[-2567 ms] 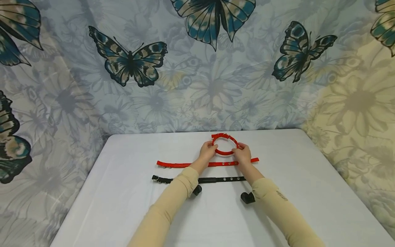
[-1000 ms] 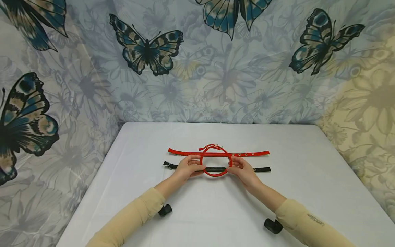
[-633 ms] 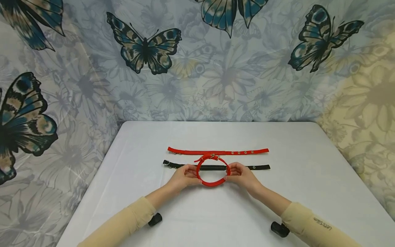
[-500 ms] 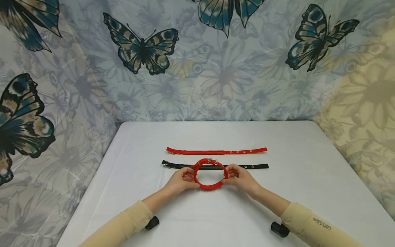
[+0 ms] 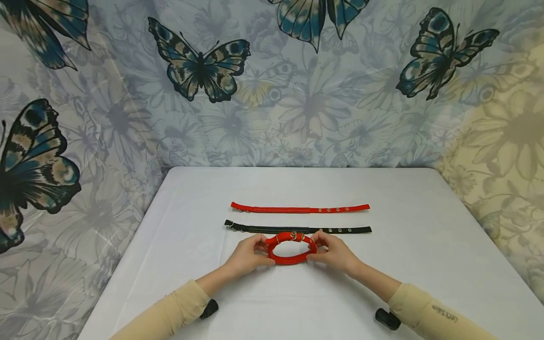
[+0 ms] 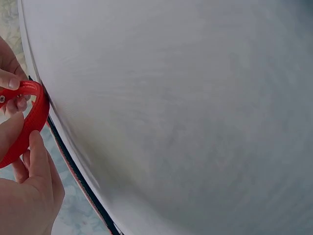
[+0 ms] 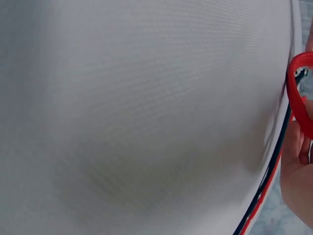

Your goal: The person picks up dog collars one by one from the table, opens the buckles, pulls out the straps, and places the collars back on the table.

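A red collar [image 5: 291,260], buckled into a ring, is held between both hands in the head view, its metal buckle on the far side. The left hand [image 5: 248,253] pinches its left side with thumb and fingers. On the opposite side the right hand [image 5: 335,252] grips it the same way. In the left wrist view the red collar [image 6: 36,115] shows at the left edge between thumb and fingers of the left hand [image 6: 34,196]. The right wrist view catches the collar [image 7: 295,93] and part of the right hand [image 7: 296,176] at its right edge.
Just beyond the hands a black collar [image 5: 357,230] lies stretched out across the white table [image 5: 272,302]. Parallel and farther back lies a second red collar [image 5: 280,209], also unbuckled and flat. A butterfly-patterned cloth [image 5: 272,118] hangs behind the table.
Both hands have brought the ringed collar from the back of the table toward the person, past the two flat collars. The ring has tilted flatter, its buckle side lowered.
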